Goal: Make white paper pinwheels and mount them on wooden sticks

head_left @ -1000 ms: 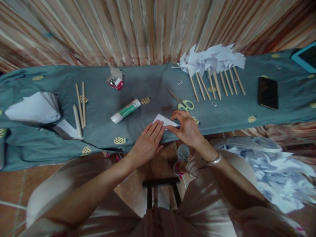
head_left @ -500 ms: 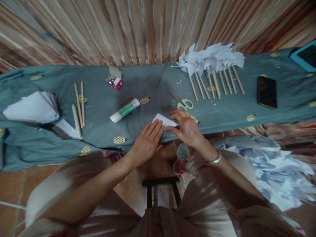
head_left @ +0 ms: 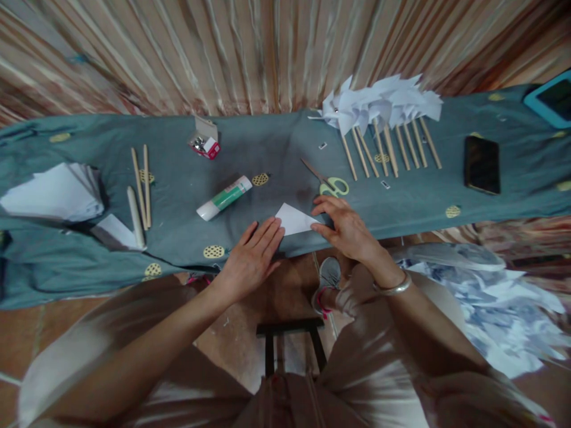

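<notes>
A small white folded paper [head_left: 295,219], roughly triangular, lies flat near the front edge of the cloth-covered table. My left hand [head_left: 253,254] rests with fingers stretched out, its fingertips on the paper's left edge. At the right tip of the paper, my right hand [head_left: 345,227] has thumb and index finger on either side of the corner, the thumb touching it. Scissors with green handles [head_left: 333,186] lie just beyond my right hand. A glue stick with a green label [head_left: 224,198] lies to the left of the paper.
Paper pinwheels on sticks [head_left: 383,107] lie at the back right, with a black phone [head_left: 482,164] and blue-framed tablet [head_left: 551,100] farther right. To the left are an open pin box [head_left: 206,138], wooden sticks [head_left: 146,187] and a paper stack [head_left: 56,193]. Below right, a bag holds white paper pieces [head_left: 504,309].
My left hand has slid left and toward me, uncovering more of the paper. My right hand has shifted slightly right, its thumb still at the paper's tip.
</notes>
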The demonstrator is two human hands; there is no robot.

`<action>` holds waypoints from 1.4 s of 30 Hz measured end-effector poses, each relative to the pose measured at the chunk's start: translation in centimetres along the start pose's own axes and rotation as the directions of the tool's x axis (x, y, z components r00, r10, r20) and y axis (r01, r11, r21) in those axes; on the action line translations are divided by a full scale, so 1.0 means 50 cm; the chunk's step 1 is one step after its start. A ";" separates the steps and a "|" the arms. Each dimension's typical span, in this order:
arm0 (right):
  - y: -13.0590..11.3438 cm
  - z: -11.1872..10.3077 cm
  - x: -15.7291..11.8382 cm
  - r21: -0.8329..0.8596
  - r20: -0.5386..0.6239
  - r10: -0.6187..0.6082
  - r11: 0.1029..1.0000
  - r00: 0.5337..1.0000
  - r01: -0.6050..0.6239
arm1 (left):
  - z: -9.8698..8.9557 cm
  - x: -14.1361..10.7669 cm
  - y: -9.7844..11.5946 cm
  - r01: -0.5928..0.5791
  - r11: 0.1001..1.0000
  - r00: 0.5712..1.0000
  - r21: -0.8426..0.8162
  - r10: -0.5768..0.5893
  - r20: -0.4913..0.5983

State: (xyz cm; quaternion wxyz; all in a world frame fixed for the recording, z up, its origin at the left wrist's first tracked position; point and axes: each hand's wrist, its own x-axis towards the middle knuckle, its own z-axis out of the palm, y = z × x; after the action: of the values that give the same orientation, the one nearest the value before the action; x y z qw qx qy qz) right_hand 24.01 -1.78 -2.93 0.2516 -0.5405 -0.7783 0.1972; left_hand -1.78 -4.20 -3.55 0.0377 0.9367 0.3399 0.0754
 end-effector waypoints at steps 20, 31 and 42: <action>0.022 -0.027 0.002 0.114 0.115 -0.014 0.994 0.993 0.001 | -0.031 -0.064 -0.074 -0.059 0.985 0.989 -0.160 0.036 -0.142; 0.003 -0.001 0.024 0.210 0.040 0.041 0.976 0.998 -0.049 | -0.041 -0.040 -0.069 -0.065 0.991 0.968 -0.119 0.034 -0.247; -0.019 0.021 0.055 0.356 0.049 0.082 0.930 0.995 -0.094 | -0.038 -0.024 -0.078 -0.020 0.973 0.958 -0.231 -0.047 -0.285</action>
State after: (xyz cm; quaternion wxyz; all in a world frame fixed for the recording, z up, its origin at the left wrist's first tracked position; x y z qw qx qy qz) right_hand 21.86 0.45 -2.71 0.3240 -0.5165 -0.7084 0.3555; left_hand -5.47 -1.96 -2.27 0.0971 0.9025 0.3371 0.2498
